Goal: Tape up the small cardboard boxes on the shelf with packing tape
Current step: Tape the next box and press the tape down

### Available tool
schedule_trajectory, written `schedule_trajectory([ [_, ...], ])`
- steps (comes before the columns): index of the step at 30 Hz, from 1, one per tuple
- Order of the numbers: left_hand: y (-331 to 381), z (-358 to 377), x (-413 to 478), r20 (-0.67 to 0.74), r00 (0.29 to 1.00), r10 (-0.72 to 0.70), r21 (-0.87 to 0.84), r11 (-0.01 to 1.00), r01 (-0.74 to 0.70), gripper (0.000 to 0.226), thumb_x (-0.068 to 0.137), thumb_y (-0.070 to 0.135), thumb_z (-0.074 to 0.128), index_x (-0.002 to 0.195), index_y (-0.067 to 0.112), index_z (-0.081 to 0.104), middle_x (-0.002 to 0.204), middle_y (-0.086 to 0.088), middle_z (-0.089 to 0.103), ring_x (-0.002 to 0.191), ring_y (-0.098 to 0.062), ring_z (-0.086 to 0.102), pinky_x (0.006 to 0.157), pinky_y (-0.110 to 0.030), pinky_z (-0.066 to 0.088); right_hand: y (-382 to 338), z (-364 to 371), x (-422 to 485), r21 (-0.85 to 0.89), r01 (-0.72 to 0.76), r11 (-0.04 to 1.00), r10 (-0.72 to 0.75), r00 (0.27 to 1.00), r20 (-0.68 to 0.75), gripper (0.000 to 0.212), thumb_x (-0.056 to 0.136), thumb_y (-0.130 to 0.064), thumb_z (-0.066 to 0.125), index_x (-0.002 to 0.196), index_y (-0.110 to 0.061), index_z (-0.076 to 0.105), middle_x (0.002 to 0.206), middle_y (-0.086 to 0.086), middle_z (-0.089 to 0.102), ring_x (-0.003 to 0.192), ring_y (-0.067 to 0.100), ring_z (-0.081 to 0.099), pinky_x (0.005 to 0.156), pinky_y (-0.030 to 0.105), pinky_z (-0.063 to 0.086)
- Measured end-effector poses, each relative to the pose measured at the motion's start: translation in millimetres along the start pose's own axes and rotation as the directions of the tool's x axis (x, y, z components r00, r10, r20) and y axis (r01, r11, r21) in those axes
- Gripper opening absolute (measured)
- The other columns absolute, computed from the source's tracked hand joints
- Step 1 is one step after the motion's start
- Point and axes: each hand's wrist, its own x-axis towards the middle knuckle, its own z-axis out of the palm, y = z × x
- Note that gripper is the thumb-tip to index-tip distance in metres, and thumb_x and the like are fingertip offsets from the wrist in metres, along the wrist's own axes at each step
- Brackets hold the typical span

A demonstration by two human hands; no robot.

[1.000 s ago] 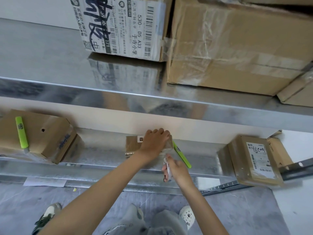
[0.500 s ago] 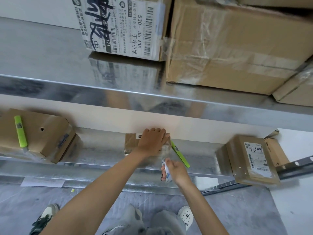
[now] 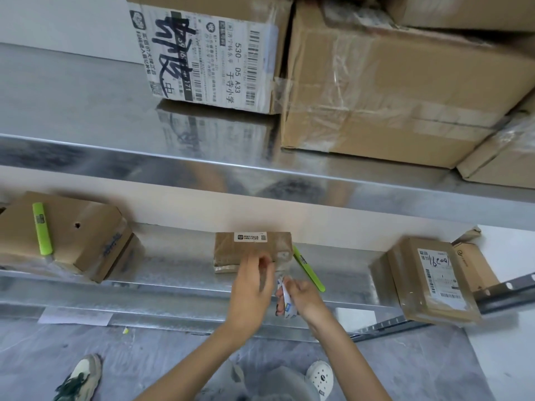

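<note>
A small cardboard box with a white label lies on the lower metal shelf, wrapped in clear tape. My left hand hovers just in front of the box, its fingertips blurred near the box's front edge. My right hand grips a small tape roll with a white printed core, right beside my left hand. A green utility knife lies on the shelf to the right of the box.
A larger box with a second green knife on top sits at the left. A labelled box stands at the right. Big cartons fill the upper shelf. My feet stand on the grey floor below.
My left hand has lifted off the top of the small box and drawn back towards the tape roll. My right hand with the roll stays in about the same place.
</note>
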Motion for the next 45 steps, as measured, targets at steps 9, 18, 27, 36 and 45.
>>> schedule_trajectory([
  [9, 6.1, 18.2, -5.7, 0.51, 0.73, -0.455, -0.288, 0.71, 0.643, 0.038, 0.095, 0.035, 0.057, 0.128, 0.02, 0.046, 0.079, 0.005, 0.052, 0.051, 0.002, 0.051, 0.048, -0.012, 0.04, 5.7, 4.6, -0.1, 0.095, -0.078, 0.992, 0.073, 0.996, 0.056, 0.039, 0.102, -0.027, 0.033, 0.089, -0.005, 0.063, 0.072, 0.011, 0.067, 0.064, 0.017, 0.064, 0.071, 0.029, 0.053],
  [18, 6.5, 10.7, -5.1, 0.582, 0.705, -0.406, -0.401, 0.611, 0.683, 0.031, 0.097, 0.027, 0.055, 0.128, 0.024, 0.05, 0.108, -0.005, 0.063, 0.08, -0.009, 0.065, 0.079, -0.038, 0.057, 8.7, -6.0, 17.5, 0.236, -0.08, 0.968, 0.085, 0.996, -0.012, 0.046, 0.099, -0.046, 0.035, 0.085, -0.017, 0.067, 0.079, 0.011, 0.072, 0.077, 0.025, 0.07, 0.075, 0.037, 0.055],
  [27, 10.4, 7.5, 2.0, 0.611, 0.659, -0.438, -0.373, 0.575, 0.728, 0.026, 0.097, 0.037, 0.052, 0.122, 0.032, 0.054, 0.111, 0.003, 0.059, 0.096, -0.01, 0.062, 0.072, -0.031, 0.056, 22.7, -15.9, 77.3, -0.553, 0.11, 0.826, -0.404, 0.8, -0.443, 0.011, 0.089, -0.018, 0.058, 0.097, -0.011, 0.056, 0.098, 0.007, 0.055, 0.095, 0.026, 0.051, 0.073, 0.035, 0.041],
  [36, 2.7, -4.6, 6.2, 0.683, 0.576, -0.45, -0.285, 0.562, 0.776, 0.024, 0.099, 0.038, 0.049, 0.121, 0.032, 0.056, 0.112, -0.004, 0.059, 0.094, -0.016, 0.059, 0.069, -0.031, 0.054, 33.2, -24.3, 106.8, -0.815, -0.092, 0.573, -0.295, 0.904, -0.309, 0.023, 0.094, -0.021, 0.04, 0.109, -0.007, 0.051, 0.111, 0.009, 0.058, 0.104, 0.028, 0.054, 0.078, 0.034, 0.041],
  [45, -7.5, -6.7, 6.7, 0.683, 0.539, -0.493, -0.238, 0.548, 0.802, 0.028, 0.1, 0.043, 0.042, 0.122, 0.032, 0.054, 0.125, -0.007, 0.06, 0.109, -0.026, 0.062, 0.08, -0.032, 0.054, 9.9, -52.6, 80.2, 0.416, 0.068, 0.907, 0.041, 0.968, -0.248, 0.029, 0.101, -0.024, 0.038, 0.089, -0.004, 0.056, 0.057, 0.003, 0.041, 0.044, 0.015, 0.033, 0.044, 0.025, 0.028],
])
